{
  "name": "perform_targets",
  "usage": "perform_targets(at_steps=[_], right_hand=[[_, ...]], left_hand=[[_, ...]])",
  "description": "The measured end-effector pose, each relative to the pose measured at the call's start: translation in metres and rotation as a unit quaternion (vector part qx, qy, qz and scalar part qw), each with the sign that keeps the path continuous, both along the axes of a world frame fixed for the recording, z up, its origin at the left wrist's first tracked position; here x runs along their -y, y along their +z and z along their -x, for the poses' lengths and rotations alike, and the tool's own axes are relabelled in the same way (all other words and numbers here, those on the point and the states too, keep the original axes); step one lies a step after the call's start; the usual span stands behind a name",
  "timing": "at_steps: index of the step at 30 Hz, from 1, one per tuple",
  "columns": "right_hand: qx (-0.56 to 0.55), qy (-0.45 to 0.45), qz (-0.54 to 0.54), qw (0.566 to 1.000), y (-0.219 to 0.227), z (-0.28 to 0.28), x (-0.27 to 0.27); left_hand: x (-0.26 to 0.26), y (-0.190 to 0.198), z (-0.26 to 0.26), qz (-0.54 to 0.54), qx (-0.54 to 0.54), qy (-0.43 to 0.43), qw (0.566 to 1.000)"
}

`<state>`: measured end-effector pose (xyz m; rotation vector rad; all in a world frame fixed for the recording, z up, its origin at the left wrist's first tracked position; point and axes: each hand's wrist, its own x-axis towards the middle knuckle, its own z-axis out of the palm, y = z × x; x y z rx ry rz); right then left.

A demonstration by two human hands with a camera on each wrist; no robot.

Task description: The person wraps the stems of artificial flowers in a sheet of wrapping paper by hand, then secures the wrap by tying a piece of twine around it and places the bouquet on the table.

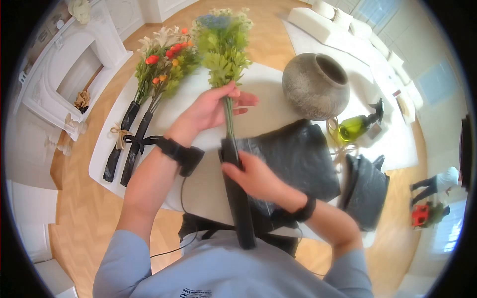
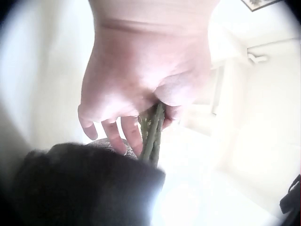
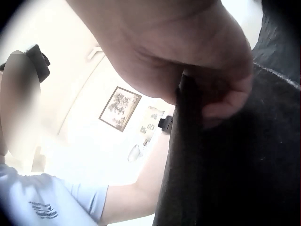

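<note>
A bouquet (image 1: 223, 57) of leafy greenery with white and blue flowers stands upright in front of me. My left hand (image 1: 211, 107) holds its bare green stems (image 1: 229, 116) between thumb and index finger, the other fingers loosely extended. The lower stems go into a long black wrapping roll (image 1: 237, 203) that reaches down to my waist. Lower down, my right hand (image 1: 258, 179) grips this roll near its top. In the right wrist view the fingers curl round the black wrapping (image 3: 186, 141). Behind the roll lies a wide black wrapping sheet (image 1: 298, 161).
Two flower bunches with black-wrapped stems (image 1: 136, 144), tied with bows, lie on the white table (image 1: 107, 149) at left. A round grey-brown vase (image 1: 310, 92) and a green spray bottle (image 1: 352, 129) stand at right, near a folded black sheet (image 1: 367, 191). Another person (image 1: 439, 181) is far right.
</note>
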<state>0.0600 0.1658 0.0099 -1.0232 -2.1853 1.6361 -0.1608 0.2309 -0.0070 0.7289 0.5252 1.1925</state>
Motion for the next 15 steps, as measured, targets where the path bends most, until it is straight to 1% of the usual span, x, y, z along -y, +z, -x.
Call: perform_targets(at_steps=[1, 2, 3, 4, 5, 6, 7, 8, 9, 11, 12, 13, 14, 15], right_hand=[[0.000, -0.001, -0.002, 1.000, 0.003, -0.008, 0.008], [0.004, 0.031, 0.042, 0.999, 0.008, -0.018, 0.016], [0.008, 0.062, 0.088, 0.994, 0.013, -0.028, 0.023], [0.008, 0.060, 0.086, 0.994, 0.017, -0.039, 0.030], [0.037, 0.078, 0.119, 0.989, 0.021, -0.050, 0.036], [0.067, 0.096, 0.151, 0.981, 0.027, -0.062, 0.040], [0.067, 0.094, 0.150, 0.982, 0.039, -0.072, 0.042], [0.094, 0.126, 0.156, 0.975, 0.053, -0.083, 0.045], [0.120, 0.156, 0.161, 0.967, 0.065, -0.096, 0.047], [0.105, 0.240, 0.094, 0.960, 0.080, -0.128, 0.048], [0.110, 0.257, 0.096, 0.956, 0.100, -0.138, 0.050], [0.128, 0.330, 0.052, 0.934, 0.114, -0.150, 0.045], [0.096, 0.334, 0.038, 0.937, 0.124, -0.164, 0.045], [0.079, 0.307, 0.024, 0.948, 0.134, -0.178, 0.046]], left_hand=[[-0.001, 0.003, 0.002, 0.014, 0.024, 0.002, 1.000], [-0.002, 0.005, 0.003, 0.028, 0.049, 0.002, 0.998], [-0.003, 0.009, 0.004, 0.027, 0.049, 0.000, 0.998], [-0.004, 0.013, 0.005, 0.065, 0.033, 0.041, 0.996], [-0.004, 0.015, 0.006, 0.103, 0.018, 0.084, 0.991], [-0.008, 0.012, 0.009, 0.103, 0.018, 0.083, 0.991], [-0.013, 0.009, 0.012, 0.104, 0.078, 0.045, 0.990], [-0.016, 0.006, 0.014, 0.104, 0.138, 0.006, 0.985], [-0.016, 0.007, 0.014, 0.103, 0.138, 0.002, 0.985], [-0.017, 0.011, 0.015, 0.151, 0.124, 0.016, 0.981], [-0.018, 0.010, 0.016, 0.148, 0.123, 0.014, 0.981], [-0.020, 0.007, 0.018, 0.161, 0.095, 0.006, 0.982], [-0.022, 0.003, 0.019, 0.173, 0.066, -0.001, 0.983], [-0.024, 0.001, 0.019, 0.170, 0.064, -0.003, 0.983]])
